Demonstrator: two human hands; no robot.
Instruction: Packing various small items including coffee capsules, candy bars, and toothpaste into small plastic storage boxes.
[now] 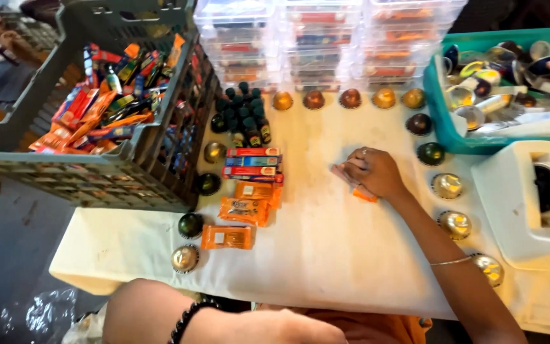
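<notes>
Head view: cream-covered table [326,255] bearing grey crate [65,159], over dark floor [7,242].

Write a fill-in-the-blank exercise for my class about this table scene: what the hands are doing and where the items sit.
1. The right hand presses on small packets lying on the ____ tablecloth.
2. The grey crate full of packets stands at the ____ end of the table.
3. The left hand, with a ____ bead bracelet at its wrist, holds nothing.
4. The round capsules line the cloth's edges; more fill the ____ bin.

Missing words: white; left; black; teal
</notes>
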